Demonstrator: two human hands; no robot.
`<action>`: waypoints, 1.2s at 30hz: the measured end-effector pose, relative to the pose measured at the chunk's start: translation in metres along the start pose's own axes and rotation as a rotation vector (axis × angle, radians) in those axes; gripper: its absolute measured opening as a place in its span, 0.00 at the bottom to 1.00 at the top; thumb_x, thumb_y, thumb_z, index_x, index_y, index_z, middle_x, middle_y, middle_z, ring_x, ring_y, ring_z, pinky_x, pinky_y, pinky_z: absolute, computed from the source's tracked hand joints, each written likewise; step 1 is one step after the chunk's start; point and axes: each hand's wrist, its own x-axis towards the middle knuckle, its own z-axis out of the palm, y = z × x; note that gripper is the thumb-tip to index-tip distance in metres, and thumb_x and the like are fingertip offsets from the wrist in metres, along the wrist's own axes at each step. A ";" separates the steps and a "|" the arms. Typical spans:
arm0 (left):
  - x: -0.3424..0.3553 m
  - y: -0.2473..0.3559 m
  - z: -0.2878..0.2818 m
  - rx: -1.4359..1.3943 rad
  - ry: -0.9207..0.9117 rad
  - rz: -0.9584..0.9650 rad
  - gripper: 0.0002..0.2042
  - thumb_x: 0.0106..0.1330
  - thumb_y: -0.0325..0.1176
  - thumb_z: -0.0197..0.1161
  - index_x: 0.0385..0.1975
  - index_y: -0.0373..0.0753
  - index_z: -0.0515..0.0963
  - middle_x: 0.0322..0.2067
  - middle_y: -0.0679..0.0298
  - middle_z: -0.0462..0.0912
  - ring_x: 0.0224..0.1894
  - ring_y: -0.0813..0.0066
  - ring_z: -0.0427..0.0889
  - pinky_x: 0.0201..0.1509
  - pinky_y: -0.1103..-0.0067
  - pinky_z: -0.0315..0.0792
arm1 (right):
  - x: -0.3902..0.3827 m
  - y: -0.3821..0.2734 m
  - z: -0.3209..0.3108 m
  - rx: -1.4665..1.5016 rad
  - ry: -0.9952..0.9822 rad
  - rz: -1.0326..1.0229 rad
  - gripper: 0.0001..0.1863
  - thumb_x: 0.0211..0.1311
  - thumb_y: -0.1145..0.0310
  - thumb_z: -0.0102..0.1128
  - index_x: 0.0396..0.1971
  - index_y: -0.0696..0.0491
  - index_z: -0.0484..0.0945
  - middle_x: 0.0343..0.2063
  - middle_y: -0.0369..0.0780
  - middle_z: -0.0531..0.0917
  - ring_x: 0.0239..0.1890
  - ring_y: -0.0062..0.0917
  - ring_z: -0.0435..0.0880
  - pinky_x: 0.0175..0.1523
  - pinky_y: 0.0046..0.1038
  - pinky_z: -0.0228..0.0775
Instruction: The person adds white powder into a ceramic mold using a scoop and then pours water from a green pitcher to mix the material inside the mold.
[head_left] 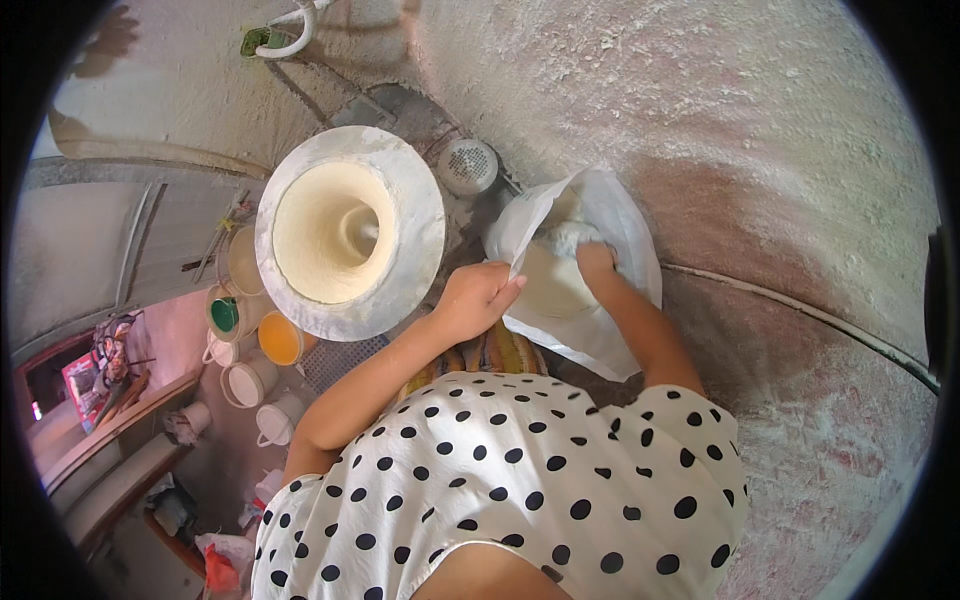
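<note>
My left hand [480, 297] grips the near-left edge of a white woven sack [628, 230] standing right of a metal funnel. Pale powder [555, 285] lies inside the sack. My right hand [597, 260] reaches into it, fingers curled at a whitish, blurry mass that I cannot make out; the fingertips are hidden. The wide round funnel [405, 180], coated cream inside, sits just above and left of my left hand, not touched by it.
A motor with a vented cover [467, 165] sits behind the funnel. Buckets, one holding orange [281, 338] and one green [225, 314] contents, stand at left near a perforated mat [335, 362]. A rough wall [760, 140] with a pipe [800, 305] borders the right.
</note>
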 end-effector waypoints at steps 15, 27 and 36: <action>-0.005 0.015 0.010 -0.076 -0.067 0.097 0.12 0.68 0.35 0.54 0.24 0.36 0.71 0.20 0.54 0.73 0.26 0.51 0.74 0.29 0.65 0.69 | -0.080 -0.001 -0.003 0.505 0.009 0.217 0.13 0.63 0.71 0.49 0.40 0.58 0.80 0.38 0.52 0.83 0.44 0.43 0.82 0.49 0.39 0.74; 0.002 0.016 0.013 -0.082 -0.112 0.109 0.09 0.67 0.31 0.56 0.25 0.36 0.70 0.20 0.57 0.70 0.24 0.54 0.73 0.27 0.67 0.68 | -0.106 -0.033 -0.017 1.392 -0.386 0.641 0.13 0.62 0.69 0.48 0.42 0.60 0.75 0.24 0.45 0.80 0.23 0.33 0.81 0.27 0.36 0.73; -0.007 0.018 0.025 -0.021 -0.168 0.037 0.11 0.69 0.34 0.53 0.26 0.35 0.70 0.22 0.54 0.73 0.26 0.51 0.74 0.30 0.65 0.68 | -0.089 -0.071 0.029 1.737 -0.521 0.627 0.14 0.63 0.65 0.48 0.39 0.59 0.75 0.21 0.44 0.79 0.18 0.31 0.77 0.22 0.35 0.68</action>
